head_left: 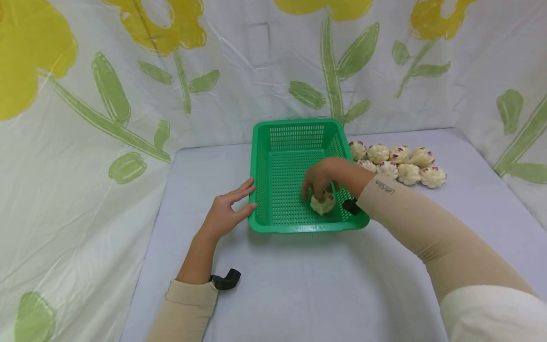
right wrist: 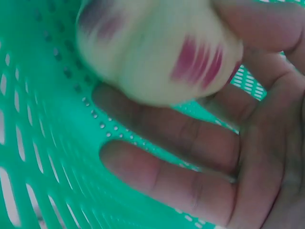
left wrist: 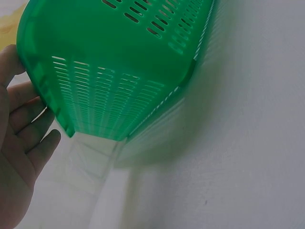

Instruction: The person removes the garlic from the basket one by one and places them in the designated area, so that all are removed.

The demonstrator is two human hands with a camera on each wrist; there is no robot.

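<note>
A green plastic basket with slotted walls and a perforated floor stands on the white-covered table. Inside its near right part, my right hand holds a cream garlic bulb with purple streaks. In the right wrist view the garlic bulb lies between the thumb and fingers, while two fingers stretch out below it. My left hand touches the basket's left rim with fairly straight fingers. The left wrist view shows the left hand's fingers beside the rim of the basket.
Several similar garlic bulbs lie in two rows on the table, just right of the basket. A white cloth backdrop with yellow flowers and green leaves hangs behind and at both sides. The white tabletop extends toward me.
</note>
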